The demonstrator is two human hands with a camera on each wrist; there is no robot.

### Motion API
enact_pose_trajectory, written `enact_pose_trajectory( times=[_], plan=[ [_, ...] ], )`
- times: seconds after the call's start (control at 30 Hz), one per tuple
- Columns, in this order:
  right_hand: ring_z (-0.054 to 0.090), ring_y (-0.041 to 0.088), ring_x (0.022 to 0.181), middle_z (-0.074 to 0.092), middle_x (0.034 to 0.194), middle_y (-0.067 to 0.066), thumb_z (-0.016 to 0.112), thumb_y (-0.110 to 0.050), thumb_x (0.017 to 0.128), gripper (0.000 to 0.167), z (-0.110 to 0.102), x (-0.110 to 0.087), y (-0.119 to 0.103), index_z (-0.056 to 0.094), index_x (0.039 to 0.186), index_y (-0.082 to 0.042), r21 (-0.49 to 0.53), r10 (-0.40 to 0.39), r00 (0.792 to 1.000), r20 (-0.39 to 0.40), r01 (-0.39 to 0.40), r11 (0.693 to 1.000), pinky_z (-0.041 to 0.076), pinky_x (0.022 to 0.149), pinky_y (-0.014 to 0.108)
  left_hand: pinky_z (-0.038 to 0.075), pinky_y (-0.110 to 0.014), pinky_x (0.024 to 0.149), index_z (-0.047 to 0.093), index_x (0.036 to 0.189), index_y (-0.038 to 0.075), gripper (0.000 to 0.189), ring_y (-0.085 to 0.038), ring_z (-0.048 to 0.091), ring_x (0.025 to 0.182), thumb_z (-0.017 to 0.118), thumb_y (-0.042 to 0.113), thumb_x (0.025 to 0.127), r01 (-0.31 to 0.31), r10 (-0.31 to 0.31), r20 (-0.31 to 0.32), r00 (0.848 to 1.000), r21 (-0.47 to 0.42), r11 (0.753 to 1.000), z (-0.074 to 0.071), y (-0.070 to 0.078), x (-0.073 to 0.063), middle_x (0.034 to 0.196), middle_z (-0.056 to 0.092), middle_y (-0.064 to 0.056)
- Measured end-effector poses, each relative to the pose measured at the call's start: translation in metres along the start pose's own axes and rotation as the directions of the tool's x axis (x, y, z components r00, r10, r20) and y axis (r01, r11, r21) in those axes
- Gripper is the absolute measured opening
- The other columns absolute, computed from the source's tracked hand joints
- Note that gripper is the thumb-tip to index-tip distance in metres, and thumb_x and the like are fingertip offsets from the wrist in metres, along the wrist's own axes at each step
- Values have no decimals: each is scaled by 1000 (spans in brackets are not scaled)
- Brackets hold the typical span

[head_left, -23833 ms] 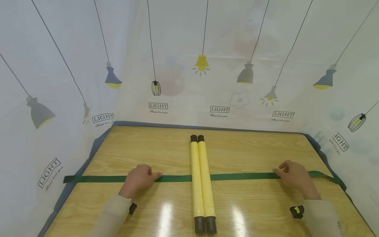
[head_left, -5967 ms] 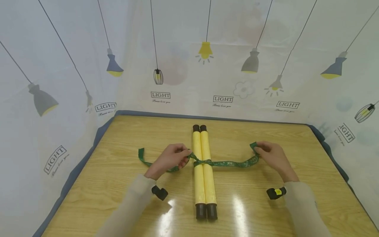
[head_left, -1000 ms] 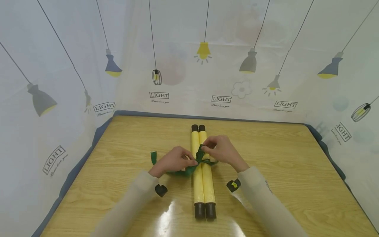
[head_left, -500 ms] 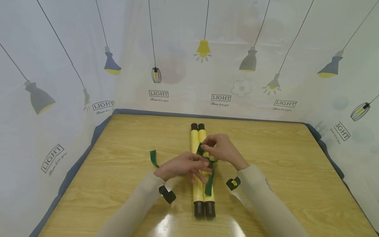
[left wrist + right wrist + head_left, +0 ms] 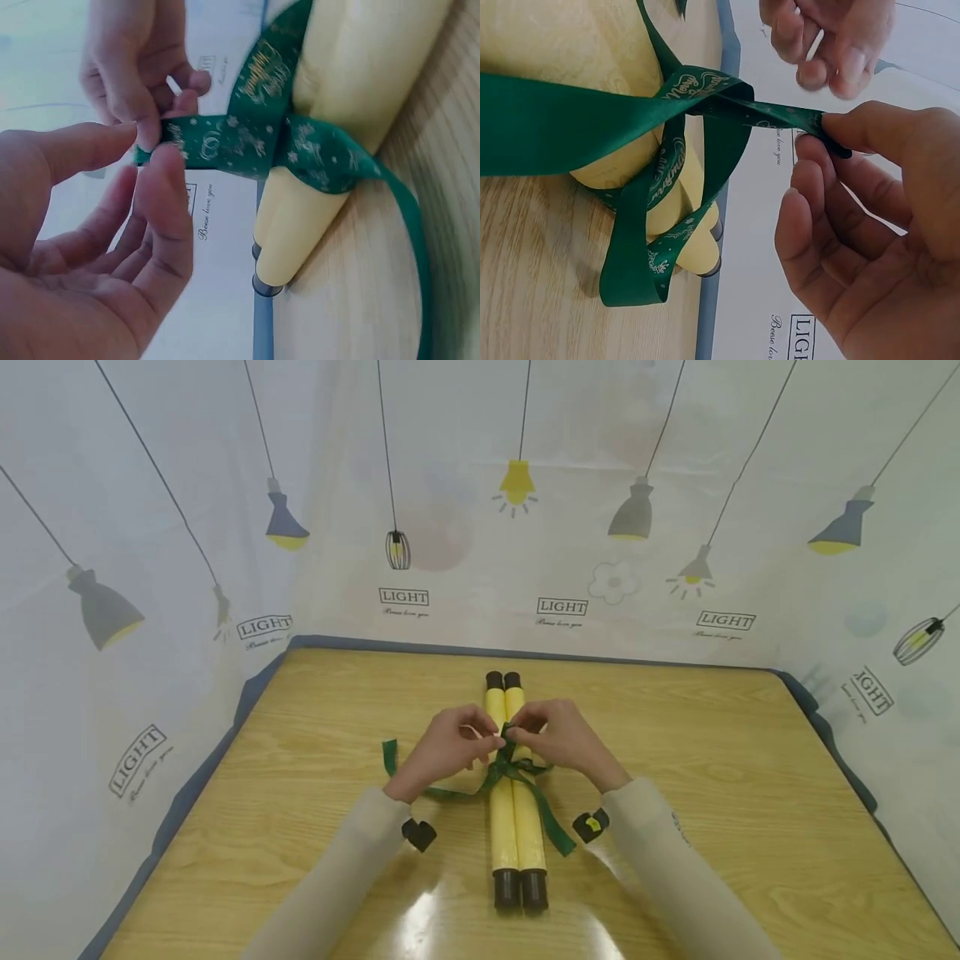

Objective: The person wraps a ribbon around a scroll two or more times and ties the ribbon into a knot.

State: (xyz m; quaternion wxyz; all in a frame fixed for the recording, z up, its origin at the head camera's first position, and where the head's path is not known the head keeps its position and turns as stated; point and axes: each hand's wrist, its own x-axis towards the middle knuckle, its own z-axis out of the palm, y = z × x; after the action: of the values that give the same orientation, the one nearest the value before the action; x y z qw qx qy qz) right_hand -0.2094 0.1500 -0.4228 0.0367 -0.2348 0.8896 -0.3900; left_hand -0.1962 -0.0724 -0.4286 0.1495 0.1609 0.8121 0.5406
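Observation:
Two yellow tubes (image 5: 531, 839) with dark end caps lie side by side. A green printed ribbon (image 5: 550, 818) wraps round their middle, crossing in a knot (image 5: 502, 768) on top. Its right tail hangs over the right tube; the other runs out to the left. My right hand (image 5: 561, 737) pinches a piece of ribbon standing up from the knot, between thumb and index finger in the right wrist view. My left hand (image 5: 446, 745) is beside it, thumb and fingers bent around a gap near the pinched ribbon; the right wrist view shows them apart from it.
Everything lies on a wood-grain table (image 5: 712, 760) with a blue-grey edge (image 5: 420, 647). A white sheet printed with lamps (image 5: 480, 560) stands round the back and sides. Each wrist carries a small black camera (image 5: 591, 825).
The ribbon, first flat beneath the tubes, has come round them. In the last half second my left hand lifted off the knot towards my right hand; the right tail swung rightwards.

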Motion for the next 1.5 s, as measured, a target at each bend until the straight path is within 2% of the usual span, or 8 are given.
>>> enact_pose_trajectory(
  times=[0.1, 0.23, 0.4, 0.53, 0.7, 0.9, 1.23, 1.5],
  plan=[
    [65, 12, 78, 76, 87, -2, 72, -21, 97, 8, 1, -1, -2, 78, 97, -15, 13, 4, 1000, 5, -4, 1000, 55, 72, 32, 59, -38, 69, 66, 120, 10, 27, -32, 68, 88, 75, 20, 96, -72, 75, -42, 996, 81, 994, 2, -2, 4, 118, 67, -9],
    [66, 12, 79, 75, 89, -1, 72, -20, 97, 8, 2, -2, -4, 77, 98, -14, 35, 8, 1000, 30, -9, 999, 56, 72, 31, 59, -28, 73, 66, 129, 12, 37, -19, 70, 92, 76, 13, 94, -188, 194, -20, 981, 170, 967, 6, -5, 9, 130, 66, -7],
    [67, 12, 80, 76, 92, 2, 71, -20, 98, 10, 2, -4, -5, 77, 100, -12, 55, 19, 999, 46, -21, 998, 56, 71, 30, 57, -25, 70, 67, 129, 14, 37, -13, 72, 88, 76, 10, 93, -266, 269, 17, 963, 219, 939, 8, -9, 14, 115, 74, -5],
    [70, 21, 83, 76, 93, 2, 73, -24, 97, 12, 2, -6, -5, 76, 102, -13, 97, 55, 997, 54, -60, 993, 56, 70, 31, 54, -23, 65, 67, 127, 14, 36, -13, 72, 84, 76, 11, 93, -270, 274, 19, 962, 241, 932, 8, -10, 16, 99, 76, -5],
    [71, 31, 89, 75, 93, 1, 74, -32, 96, 17, 1, -7, -4, 75, 102, -16, 135, 70, 996, 62, -78, 988, 56, 72, 32, 57, -24, 67, 70, 118, 13, 24, -15, 71, 85, 75, 16, 95, -237, 244, -5, 970, 231, 944, 8, -9, 15, 97, 75, -5],
    [69, 19, 82, 75, 93, -1, 75, -33, 95, 17, 0, -9, -1, 75, 99, -16, 113, 43, 997, 62, -50, 992, 56, 72, 31, 59, -27, 67, 72, 102, 11, 7, -22, 70, 86, 73, 14, 96, -189, 199, -37, 979, 179, 965, 5, -11, 13, 99, 73, -5],
    [61, 8, 73, 70, 84, -5, 80, -35, 90, 25, 9, -25, 13, 73, 100, -13, -20, 20, 988, 156, -17, 1000, 52, 67, 25, 61, -35, 70, 71, 102, 12, 5, -21, 71, 87, 67, 15, 100, -174, 179, -25, 984, 147, 974, -1, -16, 9, 100, 73, -6],
    [61, 3, 72, 72, 82, -5, 72, -15, 95, 5, 11, -37, 26, 75, 91, -14, -80, -78, 982, 171, 93, 992, 53, 68, 24, 61, -51, 73, 71, 111, 2, 16, -34, 74, 85, 66, 13, 101, -199, 201, -2, 980, 132, 971, -7, -20, 6, 97, 75, -10]
  ],
)
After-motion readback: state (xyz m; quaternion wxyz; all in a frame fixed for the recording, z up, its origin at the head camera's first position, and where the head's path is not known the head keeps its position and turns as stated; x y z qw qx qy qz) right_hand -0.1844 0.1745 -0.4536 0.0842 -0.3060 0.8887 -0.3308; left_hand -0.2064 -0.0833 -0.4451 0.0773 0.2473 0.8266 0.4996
